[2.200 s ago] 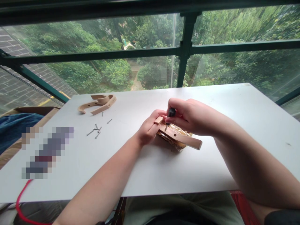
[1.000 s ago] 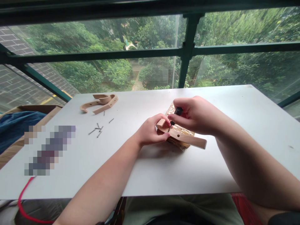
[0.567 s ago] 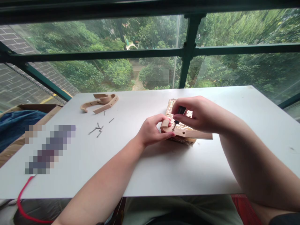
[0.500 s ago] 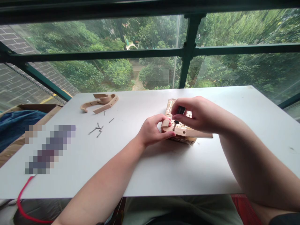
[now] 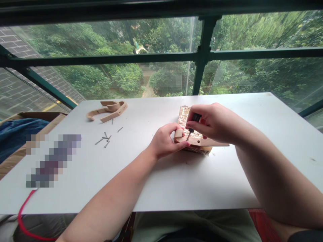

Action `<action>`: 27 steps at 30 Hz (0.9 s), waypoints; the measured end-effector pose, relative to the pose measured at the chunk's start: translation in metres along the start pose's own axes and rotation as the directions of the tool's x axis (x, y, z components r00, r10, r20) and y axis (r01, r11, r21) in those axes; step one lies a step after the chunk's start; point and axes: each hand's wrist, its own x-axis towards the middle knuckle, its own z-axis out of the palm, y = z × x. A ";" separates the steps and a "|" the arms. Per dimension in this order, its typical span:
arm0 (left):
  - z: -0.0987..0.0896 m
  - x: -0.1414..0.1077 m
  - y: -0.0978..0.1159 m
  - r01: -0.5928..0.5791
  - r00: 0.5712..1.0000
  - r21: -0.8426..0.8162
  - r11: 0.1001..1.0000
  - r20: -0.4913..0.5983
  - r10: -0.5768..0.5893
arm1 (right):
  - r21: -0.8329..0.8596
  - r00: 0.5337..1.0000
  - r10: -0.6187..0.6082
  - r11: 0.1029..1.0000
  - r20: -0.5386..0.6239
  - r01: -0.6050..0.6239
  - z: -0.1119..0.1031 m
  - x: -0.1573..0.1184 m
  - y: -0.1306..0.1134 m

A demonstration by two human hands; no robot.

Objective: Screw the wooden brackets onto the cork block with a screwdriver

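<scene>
wood pc [image 5: 193, 140] since turned; r hand [image 5: 213, 121] overlaps pkg [image 5: 183, 117]; screws [image 5: 105, 137] left.

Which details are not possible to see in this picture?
In the head view:
Screwdriver handle: partly hidden by the right hand.
Screwdriver tip: contact too small to judge.
Wrapped block: partly covered by right hand and wooden piece.
Pixelated object: blurred out.
Blue cloth: cut off by the left edge.

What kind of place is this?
Maybe a glassed-in balcony or sunroom, used for handiwork. Green window frames look out on trees, and loose screws lie on a white table.
</scene>
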 end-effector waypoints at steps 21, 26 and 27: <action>0.019 -0.007 -0.002 -0.023 0.997 -0.107 0.994 -0.082 0.015 | -0.311 0.986 0.150 0.936 -0.067 -0.164 0.003 -0.004 -0.021; 0.024 -0.006 0.001 0.001 0.989 -0.178 0.984 -0.148 -0.028 | -0.353 0.991 0.122 0.926 -0.055 -0.134 0.006 -0.005 -0.025; 0.024 -0.006 0.001 -0.001 0.987 -0.197 0.980 -0.160 -0.031 | -0.345 0.992 0.114 0.930 -0.051 -0.125 0.006 -0.006 -0.026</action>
